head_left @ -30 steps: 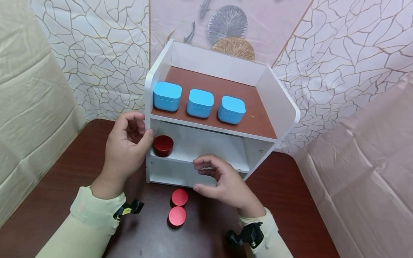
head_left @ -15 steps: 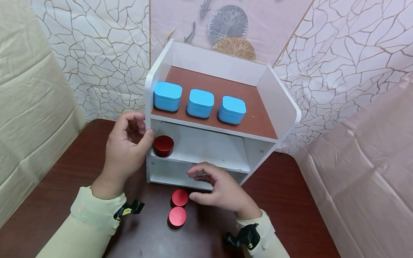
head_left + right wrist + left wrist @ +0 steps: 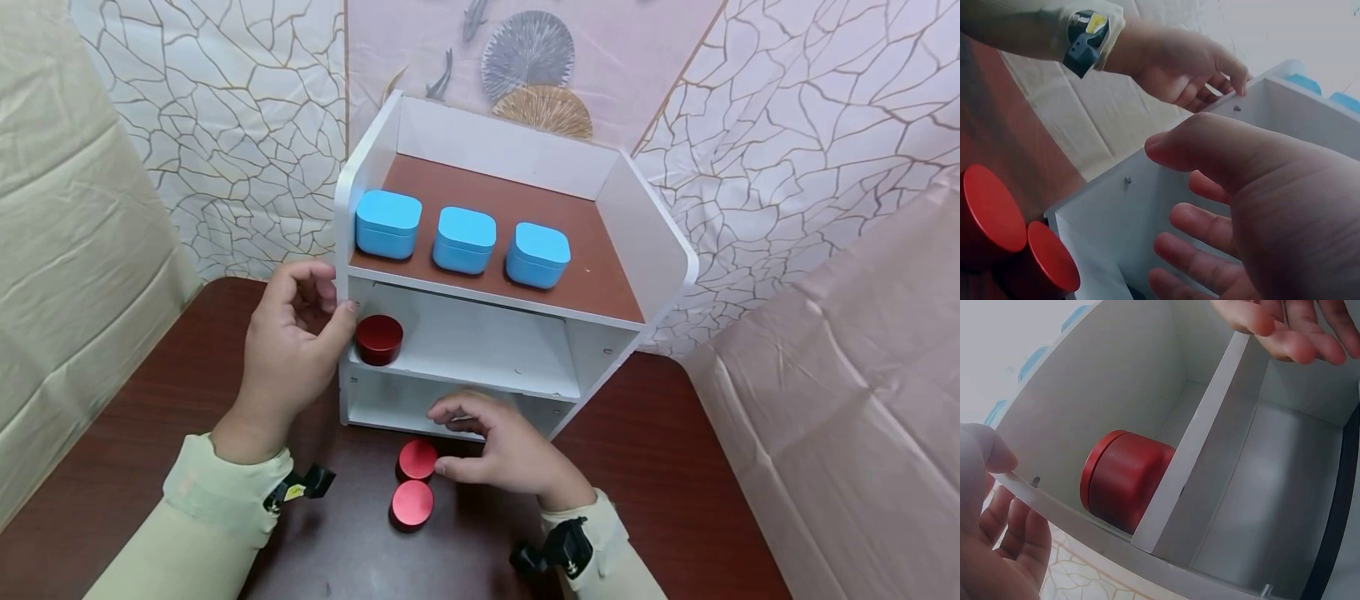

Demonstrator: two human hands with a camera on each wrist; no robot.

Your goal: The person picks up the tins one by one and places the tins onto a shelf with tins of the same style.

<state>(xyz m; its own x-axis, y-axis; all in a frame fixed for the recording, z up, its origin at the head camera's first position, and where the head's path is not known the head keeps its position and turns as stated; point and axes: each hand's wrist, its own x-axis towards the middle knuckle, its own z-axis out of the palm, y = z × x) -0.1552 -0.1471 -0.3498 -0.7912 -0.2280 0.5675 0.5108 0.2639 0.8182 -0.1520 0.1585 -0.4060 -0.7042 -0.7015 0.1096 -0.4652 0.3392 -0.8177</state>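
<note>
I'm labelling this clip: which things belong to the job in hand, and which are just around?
Likely in the job: left hand, right hand, white shelf unit, three round red containers.
Probably just around: three blue lidded boxes, patterned backdrop.

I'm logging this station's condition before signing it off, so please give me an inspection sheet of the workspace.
Surface: glossy dark reddish-brown table.
Job's things: two round red metallic-looking tins on the table, close together; a third round red tin at the left end of the middle shelf of a white box-shaped shelf unit; three blue rounded-square lidded boxes in a row on its brown top.
Clutter: nothing seen.
Left hand: grips the unit's left side panel.
Right hand: holds nothing, beside the tabletop tins.
Cables: nothing seen.
Surroundings: cream cloth at left, pale pink cloth at right, white crack-patterned covering behind.
</note>
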